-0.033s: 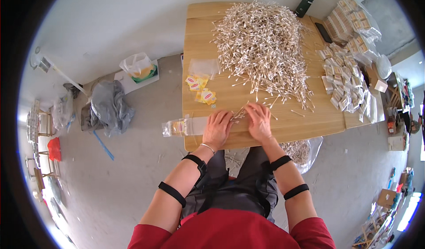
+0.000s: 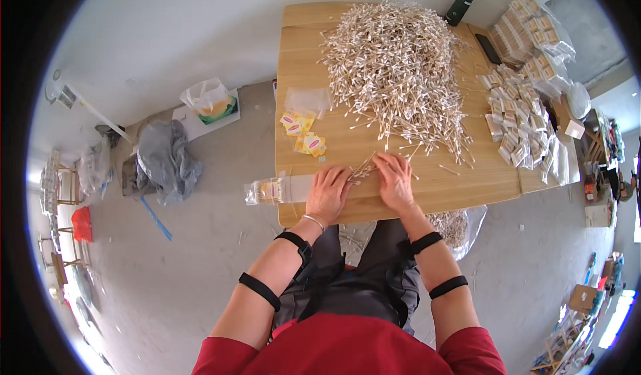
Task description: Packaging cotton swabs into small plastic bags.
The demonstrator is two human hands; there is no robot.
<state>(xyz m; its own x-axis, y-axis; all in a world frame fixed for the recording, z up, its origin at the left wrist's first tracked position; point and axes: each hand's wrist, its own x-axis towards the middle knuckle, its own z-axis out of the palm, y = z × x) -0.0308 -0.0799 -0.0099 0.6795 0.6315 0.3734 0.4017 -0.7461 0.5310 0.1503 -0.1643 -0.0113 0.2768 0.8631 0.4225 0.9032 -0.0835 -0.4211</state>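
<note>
At the table's near edge, a small bunch of cotton swabs [image 2: 361, 172] lies between my hands. My left hand [image 2: 327, 192] is closed around one side of it, with the swab tips sticking out past the fingers. From the other side my right hand [image 2: 395, 179] pinches at the swabs' upper ends; its fingertips are partly hidden. A clear bag packed with swabs [image 2: 269, 191] lies left of my left hand, jutting over the table's edge. Just beyond my hands rises a big heap of loose cotton swabs [image 2: 400, 75].
Yellow printed cards [image 2: 311, 144] and clear empty bags [image 2: 306, 100] lie at the table's left. To the right are many filled swab packs [image 2: 517, 118], a dark phone [image 2: 488, 49] and a green bottle [image 2: 460, 8]. A bag of swabs [image 2: 457, 229] stands below the table's edge.
My right hand has shifted slightly to the right. My left hand stays where it was, by the bunch of swabs.
</note>
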